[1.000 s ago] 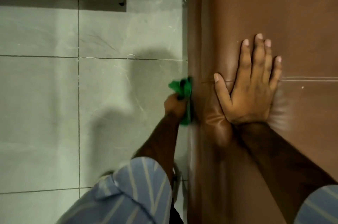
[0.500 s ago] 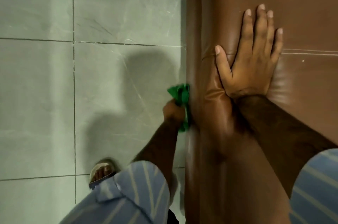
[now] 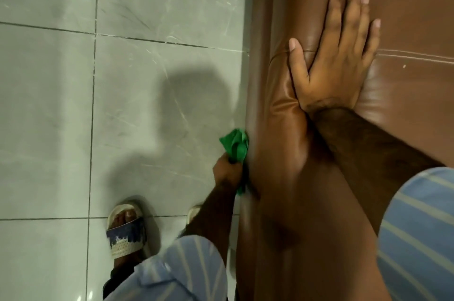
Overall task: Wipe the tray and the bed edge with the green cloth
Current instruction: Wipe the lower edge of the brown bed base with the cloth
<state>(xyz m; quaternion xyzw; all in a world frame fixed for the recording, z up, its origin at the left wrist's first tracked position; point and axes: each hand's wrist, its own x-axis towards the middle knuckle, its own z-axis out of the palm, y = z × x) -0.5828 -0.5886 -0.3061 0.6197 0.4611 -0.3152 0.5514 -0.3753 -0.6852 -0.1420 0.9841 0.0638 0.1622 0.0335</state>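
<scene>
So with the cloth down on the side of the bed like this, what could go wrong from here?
1. The green cloth is bunched in the left hand, so little fabric may meet the bed edge, leaving streaks.
2. The right hand presses flat on the glossy brown padding and could slide.
3. The sandalled foot stands on shiny floor tiles; leaning may cost footing.

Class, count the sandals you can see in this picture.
2: one sandal on the floor at lower left; a second sandal beside the bed edge, mostly hidden behind the left forearm.
</scene>
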